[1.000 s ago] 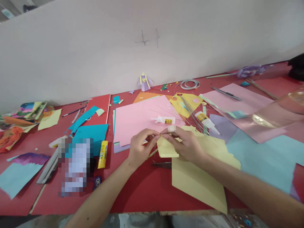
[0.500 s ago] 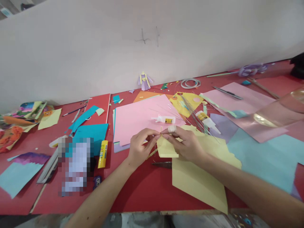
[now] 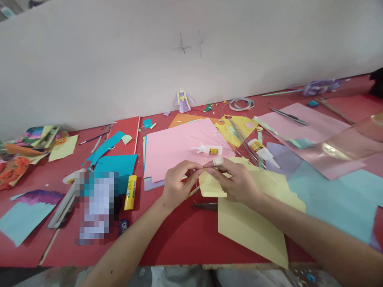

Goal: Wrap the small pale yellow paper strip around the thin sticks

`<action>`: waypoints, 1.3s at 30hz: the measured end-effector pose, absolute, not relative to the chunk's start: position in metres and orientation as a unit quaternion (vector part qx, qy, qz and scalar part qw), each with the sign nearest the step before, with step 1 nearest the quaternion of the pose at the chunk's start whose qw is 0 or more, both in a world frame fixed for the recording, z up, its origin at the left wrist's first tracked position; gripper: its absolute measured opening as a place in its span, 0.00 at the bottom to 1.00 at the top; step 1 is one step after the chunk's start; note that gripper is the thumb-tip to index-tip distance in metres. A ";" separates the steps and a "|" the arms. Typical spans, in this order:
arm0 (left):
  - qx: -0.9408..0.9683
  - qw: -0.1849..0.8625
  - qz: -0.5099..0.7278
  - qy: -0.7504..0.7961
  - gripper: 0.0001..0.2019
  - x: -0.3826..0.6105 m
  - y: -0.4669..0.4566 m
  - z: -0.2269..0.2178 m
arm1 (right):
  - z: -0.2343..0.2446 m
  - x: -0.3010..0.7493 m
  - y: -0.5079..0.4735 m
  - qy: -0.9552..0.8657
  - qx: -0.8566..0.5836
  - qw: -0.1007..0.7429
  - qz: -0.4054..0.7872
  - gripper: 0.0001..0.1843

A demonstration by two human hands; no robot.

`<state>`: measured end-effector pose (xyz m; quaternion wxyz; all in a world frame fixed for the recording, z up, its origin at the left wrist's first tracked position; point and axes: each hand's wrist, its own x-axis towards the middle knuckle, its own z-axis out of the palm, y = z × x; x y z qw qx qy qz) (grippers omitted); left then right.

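Note:
My left hand (image 3: pixel 181 181) and my right hand (image 3: pixel 236 179) meet fingertip to fingertip, both closed in a pinch. Between them is a thin yellow paper strip (image 3: pixel 204 162), its end poking up above the fingers. A white bandage (image 3: pixel 218 161) wraps one finger of the right hand. Directly below the fingertips is a small pale yellow paper piece (image 3: pixel 211 186) with a folded lower edge; whether the fingers also touch it I cannot tell. Under my right forearm lies a larger yellow sheet (image 3: pixel 251 231). A dark pointed blade (image 3: pixel 205 206) sticks out from beneath its left edge.
Past my hands, a small white glue bottle (image 3: pixel 211 150) lies on pink sheets (image 3: pixel 173 147). A larger glue bottle (image 3: pixel 263 152) rests to the right. At left are a yellow glue stick (image 3: pixel 130 193) and blue paper (image 3: pixel 115 165). A purple paper dress figure (image 3: pixel 183 101) leans against the wall.
The whole view has shifted very slightly. Both hands keep the same pinch on the strip, and no object on the table has visibly moved.

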<state>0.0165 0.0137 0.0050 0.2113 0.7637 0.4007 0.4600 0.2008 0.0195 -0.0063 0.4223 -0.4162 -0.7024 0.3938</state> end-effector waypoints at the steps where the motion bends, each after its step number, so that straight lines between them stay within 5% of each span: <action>1: 0.764 0.210 0.459 0.401 0.05 0.017 0.014 0.005 | -0.006 0.201 0.019 -0.700 -0.419 0.422 0.395 0.09; 39: 0.821 0.149 0.426 0.350 0.04 0.010 0.019 0.001 | -0.006 0.201 0.021 -0.707 -0.434 0.382 0.406 0.11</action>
